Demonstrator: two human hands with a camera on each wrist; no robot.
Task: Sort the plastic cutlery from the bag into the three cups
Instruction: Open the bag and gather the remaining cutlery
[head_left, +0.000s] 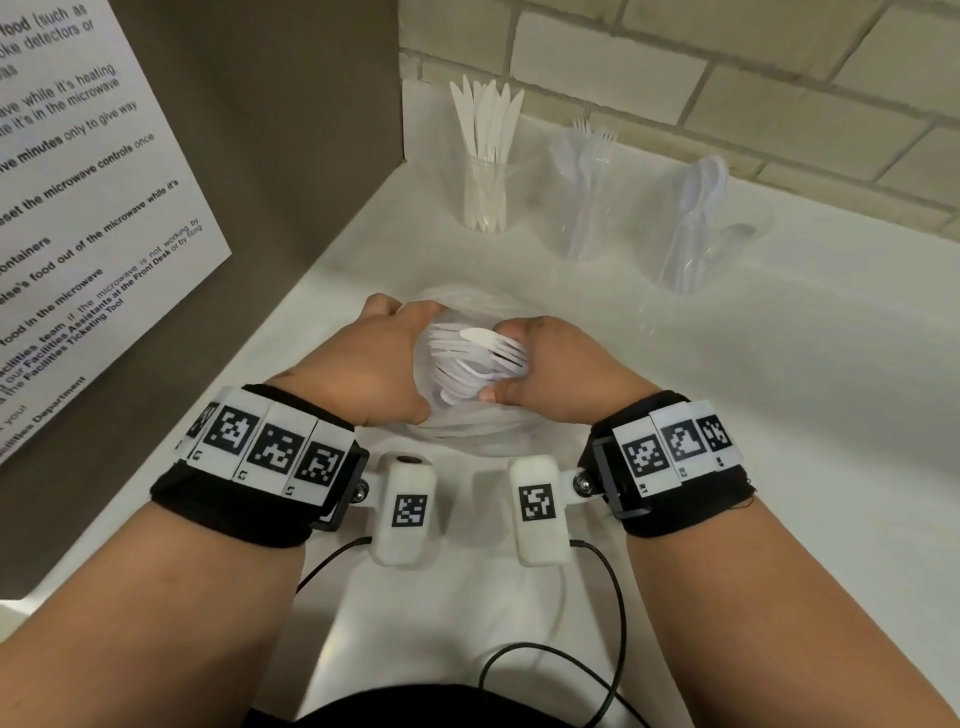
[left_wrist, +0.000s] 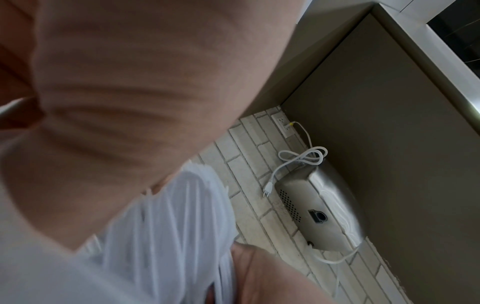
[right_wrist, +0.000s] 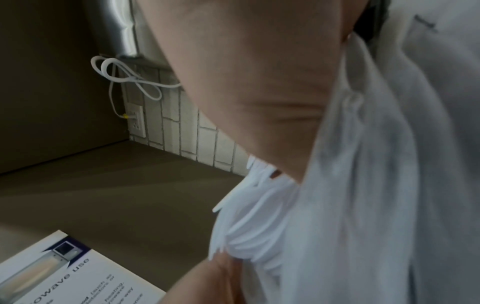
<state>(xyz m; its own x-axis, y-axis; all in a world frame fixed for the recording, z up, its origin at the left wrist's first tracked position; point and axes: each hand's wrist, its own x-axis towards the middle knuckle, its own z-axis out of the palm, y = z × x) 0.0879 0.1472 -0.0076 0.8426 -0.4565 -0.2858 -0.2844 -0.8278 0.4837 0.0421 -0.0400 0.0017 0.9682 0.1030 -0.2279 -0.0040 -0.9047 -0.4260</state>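
A clear plastic bag (head_left: 467, 426) sits on the white desk (head_left: 727, 364), and everything else can be placed from it. Its mouth is held wide, showing a bundle of white plastic cutlery (head_left: 470, 358) inside, with fork tines and a spoon bowl lying near the top of the heap. The left hand (head_left: 374, 358) grips the bag's left rim, its fingers (head_left: 382, 306) curled over the far edge and the thumb down at the near edge. The right hand (head_left: 556, 369) grips the right rim the same way, fingers curled over the film and the thumb tip pressing at the near side; whether those fingers also touch the cutlery cannot be told. In the left wrist view the bunched film and pale handles (left_wrist: 168, 226) run under the palm, blurred; the right wrist view shows the handles fanned out (right_wrist: 249, 222) beside gathered film. Beyond the bag, toward the tiled wall (head_left: 675, 78), three clear cups stand in a row, well apart from the hands: the knife cup (head_left: 485, 192) straight behind the bag, the fork cup (head_left: 584, 208) behind and right of it, and the spoon cup (head_left: 691, 234) farthest right. Left of the bag rises a brown side panel bearing a printed microwave notice (head_left: 78, 208). Both wrists, nearer the person than the bag, carry black bands with square-coded markers (head_left: 270, 447) and white camera housings (head_left: 408, 506) trailing black cables.
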